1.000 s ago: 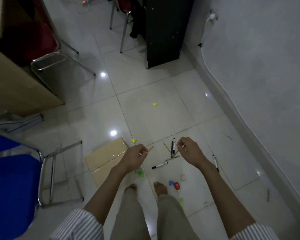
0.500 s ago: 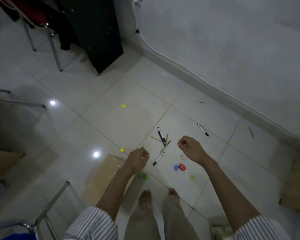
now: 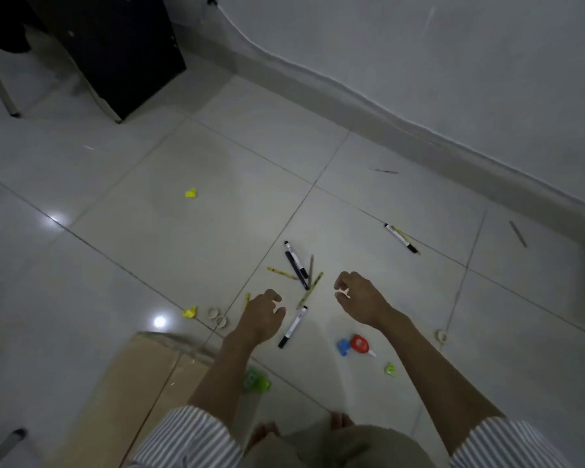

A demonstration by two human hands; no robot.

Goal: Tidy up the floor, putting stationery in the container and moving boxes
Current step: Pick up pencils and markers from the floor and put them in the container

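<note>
Stationery lies scattered on the white tiled floor. Black markers (image 3: 296,263) and yellow pencils (image 3: 282,273) cross each other just beyond my hands. A white marker (image 3: 293,327) lies by my left hand (image 3: 262,317), which hangs above the floor with loosely curled, empty fingers. My right hand (image 3: 358,298) hovers the same way, holding nothing. A red tape dispenser (image 3: 360,344) and a blue piece (image 3: 343,347) lie below my right hand. A flat cardboard box (image 3: 139,383) rests on the floor at my lower left. Another marker (image 3: 401,238) lies further right.
A black cabinet (image 3: 115,52) and a chair leg (image 3: 0,86) stand at the top left. The wall with a white cable (image 3: 318,74) runs along the right. Yellow scraps (image 3: 190,193), small tape rolls (image 3: 217,316), a green sharpener (image 3: 255,381) and my bare feet (image 3: 341,420) are also on the floor.
My view has swung right and down toward the wall, and the blue chair has left the frame. Both hands stay in front of me, their fingers a little looser now.
</note>
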